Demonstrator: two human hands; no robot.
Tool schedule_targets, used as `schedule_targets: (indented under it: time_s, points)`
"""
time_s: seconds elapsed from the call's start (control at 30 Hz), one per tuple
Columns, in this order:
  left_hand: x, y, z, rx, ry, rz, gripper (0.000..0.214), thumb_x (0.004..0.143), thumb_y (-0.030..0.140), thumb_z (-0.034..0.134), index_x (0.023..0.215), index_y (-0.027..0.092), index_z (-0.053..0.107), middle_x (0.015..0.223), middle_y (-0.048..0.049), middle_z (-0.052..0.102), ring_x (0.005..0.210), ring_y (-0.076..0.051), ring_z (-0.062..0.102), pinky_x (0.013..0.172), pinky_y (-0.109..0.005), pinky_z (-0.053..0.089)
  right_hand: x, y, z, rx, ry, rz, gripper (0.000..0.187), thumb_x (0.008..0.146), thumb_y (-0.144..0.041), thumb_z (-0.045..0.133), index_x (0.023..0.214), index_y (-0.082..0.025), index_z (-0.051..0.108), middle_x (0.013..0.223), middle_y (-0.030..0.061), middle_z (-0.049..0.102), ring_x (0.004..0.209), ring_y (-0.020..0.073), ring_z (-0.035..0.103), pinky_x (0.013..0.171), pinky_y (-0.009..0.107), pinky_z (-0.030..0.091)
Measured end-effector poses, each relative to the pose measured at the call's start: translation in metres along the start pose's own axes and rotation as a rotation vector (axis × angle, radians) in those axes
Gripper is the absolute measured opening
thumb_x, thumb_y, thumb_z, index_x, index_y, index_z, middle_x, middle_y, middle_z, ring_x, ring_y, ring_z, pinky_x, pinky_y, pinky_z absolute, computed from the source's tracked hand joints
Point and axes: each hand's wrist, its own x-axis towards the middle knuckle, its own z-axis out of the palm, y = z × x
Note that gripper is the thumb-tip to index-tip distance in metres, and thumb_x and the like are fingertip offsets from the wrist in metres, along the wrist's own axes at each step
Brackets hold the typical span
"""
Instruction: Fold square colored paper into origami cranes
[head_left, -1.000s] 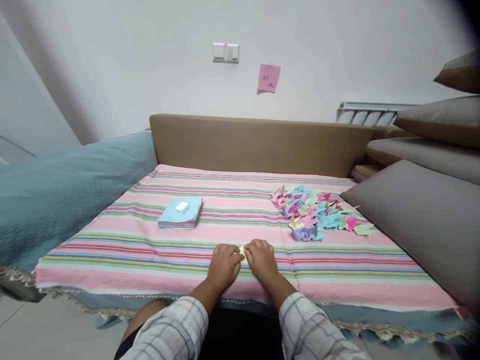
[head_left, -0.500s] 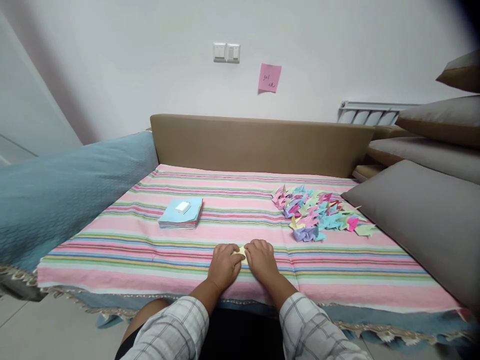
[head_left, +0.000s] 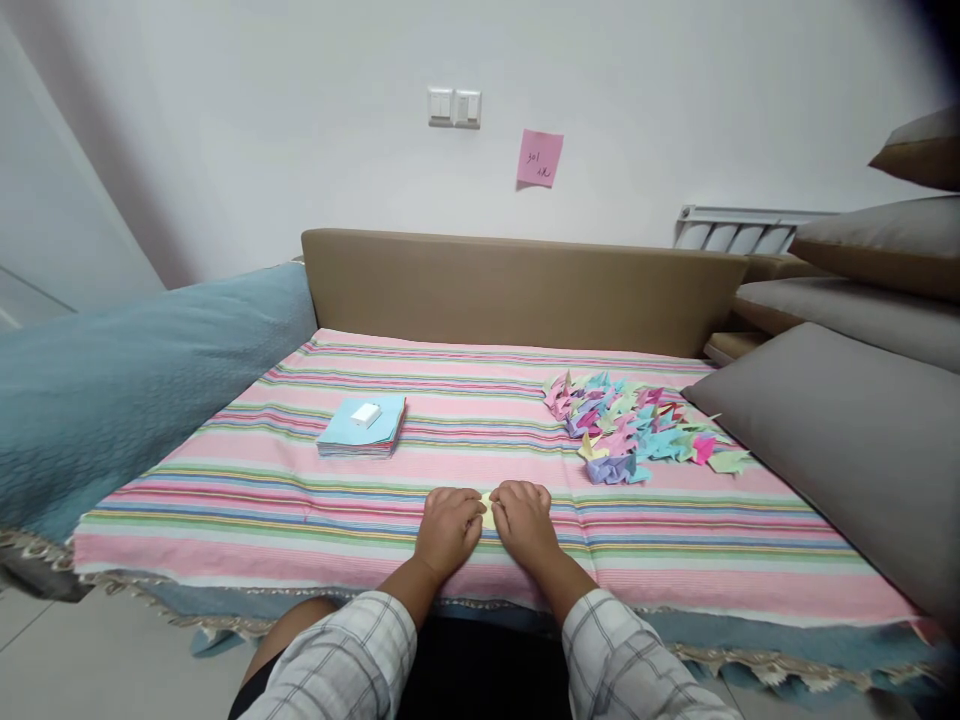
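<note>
A small piece of pale yellow paper [head_left: 488, 513] lies on the striped cloth near the front edge, mostly covered by my fingers. My left hand [head_left: 450, 527] is closed on its left side, fingers curled and thumb against the paper. From the right, my right hand [head_left: 523, 518] grips the other side with fingers bent over it. How the paper is folded cannot be made out. Beyond my right hand lies a heap of folded paper cranes [head_left: 622, 430] in many colours. Farther left sits a stack of square paper [head_left: 356, 440] with a light blue top sheet and a small white block [head_left: 366, 414] on it.
The striped cloth [head_left: 247, 500] covers a sofa seat with a brown backrest [head_left: 517, 290]. A blue-covered armrest [head_left: 165, 370] is at the left. Grey cushions [head_left: 840, 440] pile up at the right, close to the cranes. A pink note [head_left: 539, 158] sticks to the wall.
My left thumb has shifted back slightly, and a bit more of the yellow paper shows between my hands. Everything else stays in place.
</note>
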Motion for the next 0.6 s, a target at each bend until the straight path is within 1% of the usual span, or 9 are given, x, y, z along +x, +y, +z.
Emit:
schedule_targets:
  time_s: [0.2,0.33,0.5,0.6]
  points:
    - [0.0001,0.0007,-0.0009,0.0,-0.005,0.006,0.013,0.079,0.017,0.056,0.084,0.024,0.066,0.089,-0.0017,0.065,0.087,-0.018,0.054,0.083,-0.037,0.035,-0.0062,0.002,-0.0007,0.044,0.023,-0.009,0.011,0.086,-0.021,0.05,0.085,-0.022,0.06,0.084,0.0,0.062,0.085,0.0153,0.049,0.086,0.033,0.021]
    - [0.0005,-0.0003,-0.001,-0.013,0.002,-0.006,0.012,0.078,0.017,0.056,0.083,0.024,0.066,0.088,-0.002,0.064,0.086,-0.018,0.054,0.081,-0.036,0.036,-0.0078,0.0042,0.0008,0.034,0.033,0.011,0.013,0.085,-0.022,0.051,0.089,-0.024,0.063,0.086,0.0005,0.064,0.086,0.0158,0.05,0.086,0.032,0.022]
    - [0.0021,-0.0025,-0.002,-0.06,0.018,-0.071,0.008,0.077,0.019,0.055,0.076,0.022,0.063,0.082,-0.0016,0.064,0.081,-0.018,0.055,0.079,-0.034,0.038,-0.0063,0.0054,-0.0001,0.043,0.004,0.033,0.012,0.085,-0.023,0.051,0.081,-0.024,0.062,0.082,-0.0007,0.063,0.084,0.0154,0.05,0.083,0.031,0.023]
    - [0.0038,-0.0034,-0.0031,-0.073,0.025,-0.156,0.008,0.076,0.018,0.053,0.078,0.021,0.06,0.074,-0.001,0.062,0.076,-0.018,0.055,0.076,-0.034,0.04,-0.0062,0.0056,-0.001,0.037,-0.008,0.025,0.013,0.086,-0.022,0.05,0.08,-0.023,0.062,0.083,-0.0004,0.063,0.084,0.0153,0.05,0.083,0.031,0.024]
